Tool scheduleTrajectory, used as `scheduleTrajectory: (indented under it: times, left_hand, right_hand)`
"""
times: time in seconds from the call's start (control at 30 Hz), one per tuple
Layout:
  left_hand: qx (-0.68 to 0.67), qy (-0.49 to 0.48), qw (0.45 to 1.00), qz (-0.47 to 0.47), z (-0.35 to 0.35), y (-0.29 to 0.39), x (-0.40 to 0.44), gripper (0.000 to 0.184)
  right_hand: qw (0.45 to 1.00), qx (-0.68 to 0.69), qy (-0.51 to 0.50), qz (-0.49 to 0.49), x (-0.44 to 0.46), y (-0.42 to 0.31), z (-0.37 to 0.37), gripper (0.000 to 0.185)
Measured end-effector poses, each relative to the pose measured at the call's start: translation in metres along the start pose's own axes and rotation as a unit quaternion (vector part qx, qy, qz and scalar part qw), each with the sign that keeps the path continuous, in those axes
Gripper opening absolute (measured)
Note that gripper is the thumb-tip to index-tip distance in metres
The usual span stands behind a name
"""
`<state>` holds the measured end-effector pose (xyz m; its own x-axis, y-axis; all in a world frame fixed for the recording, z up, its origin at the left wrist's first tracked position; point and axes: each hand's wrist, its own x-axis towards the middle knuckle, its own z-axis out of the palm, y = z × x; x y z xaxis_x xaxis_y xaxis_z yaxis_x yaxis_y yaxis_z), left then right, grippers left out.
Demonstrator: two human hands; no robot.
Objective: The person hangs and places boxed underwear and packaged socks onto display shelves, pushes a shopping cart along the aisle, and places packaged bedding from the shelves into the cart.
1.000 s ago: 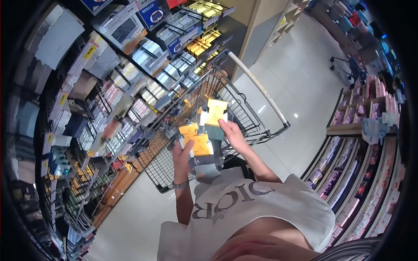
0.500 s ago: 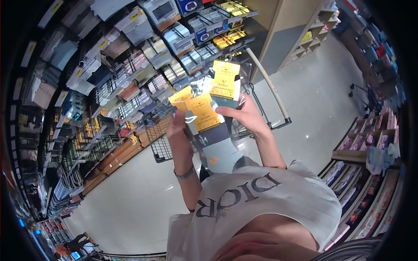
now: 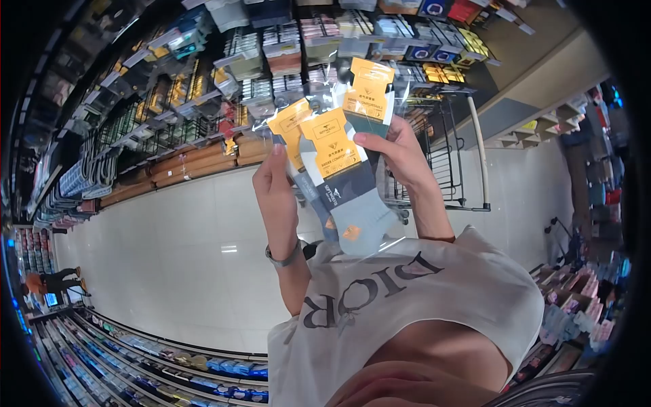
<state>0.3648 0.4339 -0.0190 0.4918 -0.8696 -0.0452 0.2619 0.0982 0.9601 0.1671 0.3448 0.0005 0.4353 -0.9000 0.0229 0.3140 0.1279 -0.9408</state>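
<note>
Three clear packs of socks with yellow labels are fanned out in front of my chest. My left hand (image 3: 274, 193), wearing a grey wristband, pinches the left pack (image 3: 293, 129), whose socks look blue-grey. The middle pack (image 3: 352, 197) shows a navy and light grey-blue sock with an orange patch and overlaps the others. On the right, my right hand (image 3: 401, 152) grips the pack with a dark green sock (image 3: 369, 95), its thumb reaching onto the middle pack's edge.
A wire shopping cart (image 3: 444, 156) stands behind my right hand. Shelves of packaged goods (image 3: 281, 51) run across the top. More racks (image 3: 169, 363) line the bottom left, near a distant person in orange (image 3: 42, 281). Display bins (image 3: 576, 305) stand at right.
The view has swung left, bringing the distant person and lower racks into fuller sight. Both hands have raised the packs, which now hang spread out and larger in view.
</note>
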Motion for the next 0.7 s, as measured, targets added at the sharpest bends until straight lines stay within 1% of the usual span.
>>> scheduleTrajectory:
  times: [0.1,0.13,0.23,0.37,0.43,0.47,0.5,0.53,0.57,0.6,0.63,0.7]
  left_hand:
    - [0.010,0.010,0.999,0.045,-0.061,0.013,0.009,0.039]
    - [0.015,0.018,0.998,0.061,-0.078,0.020,0.010,0.039]
    - [-0.052,0.055,0.995,0.064,-0.123,0.052,0.003,0.040]
    - [-0.024,0.056,0.996,0.061,-0.194,0.061,-0.004,0.042]
    - [0.000,0.063,0.996,0.065,-0.208,0.059,-0.008,0.043]
    - [-0.026,0.051,0.997,0.054,-0.218,0.057,-0.011,0.043]
    - [-0.039,0.061,0.995,0.062,-0.223,0.058,-0.014,0.042]
    - [-0.052,0.072,0.994,0.071,-0.227,0.061,-0.016,0.041]
    - [-0.065,0.082,0.991,0.079,-0.234,0.062,-0.016,0.041]
    - [-0.053,0.060,0.992,0.095,-0.245,0.059,-0.015,0.037]
    - [-0.040,0.059,0.994,0.083,-0.250,0.058,-0.014,0.035]
    - [-0.018,0.056,0.996,0.061,-0.267,0.061,-0.008,0.033]
  right_hand:
    - [1.000,-0.004,-0.004,-0.017,0.006,0.020,0.048,0.040]
    - [1.000,0.005,0.009,-0.025,0.008,0.029,0.063,0.039]
    - [0.998,0.060,0.031,-0.001,0.015,0.044,0.104,0.037]
    - [0.997,0.069,-0.012,0.009,0.023,0.069,0.174,0.036]
    - [0.999,0.037,-0.004,0.007,0.024,0.084,0.206,0.035]
    - [1.000,0.012,0.006,0.014,0.024,0.091,0.222,0.034]
    - [1.000,-0.012,0.015,0.023,0.022,0.097,0.239,0.034]
    - [0.999,-0.028,0.024,-0.001,0.021,0.099,0.257,0.035]
    - [0.999,-0.038,0.025,0.004,0.022,0.101,0.270,0.033]
    - [0.998,-0.049,0.026,0.008,0.023,0.104,0.282,0.032]
    - [0.998,-0.058,0.029,0.010,0.026,0.106,0.287,0.031]
    - [0.998,-0.055,0.027,-0.016,0.034,0.117,0.306,0.029]
